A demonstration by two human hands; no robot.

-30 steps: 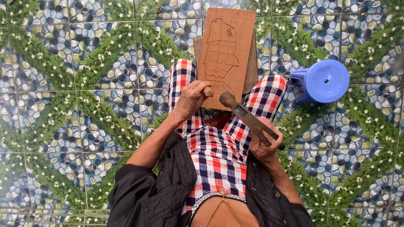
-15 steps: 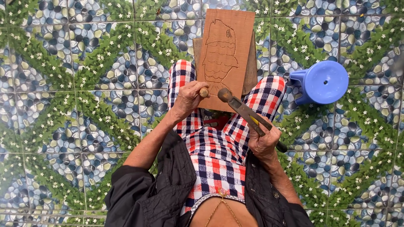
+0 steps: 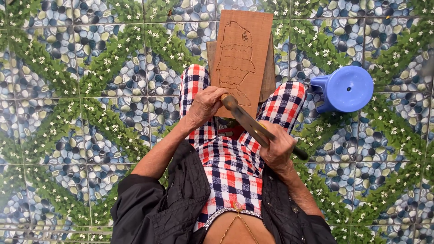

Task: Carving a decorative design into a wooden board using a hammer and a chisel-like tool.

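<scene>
Fingers of the left hand [image 3: 205,105] are clenched around a small tool whose tip meets the lower edge of a carved wooden board [image 3: 241,58]; most of that tool is hidden inside the fist, so its kind cannot be told. The board stands tilted between the knees, leaning on a second wooden piece [image 3: 269,74] behind it, and bears an incised outline of a bird-like figure with scalloped feathers. The right hand [image 3: 279,147] grips the handle of a mallet [image 3: 251,122], fingers wrapped tight about it, with the mallet's head lying just beside the left fist at the board's bottom edge. Both legs wear red, white and navy checked trousers [image 3: 230,169], and a dark jacket [image 3: 181,203] hangs open. A blue plastic stool [image 3: 346,89] sits on the pebble-patterned tile floor [image 3: 81,90], near the right knee.
</scene>
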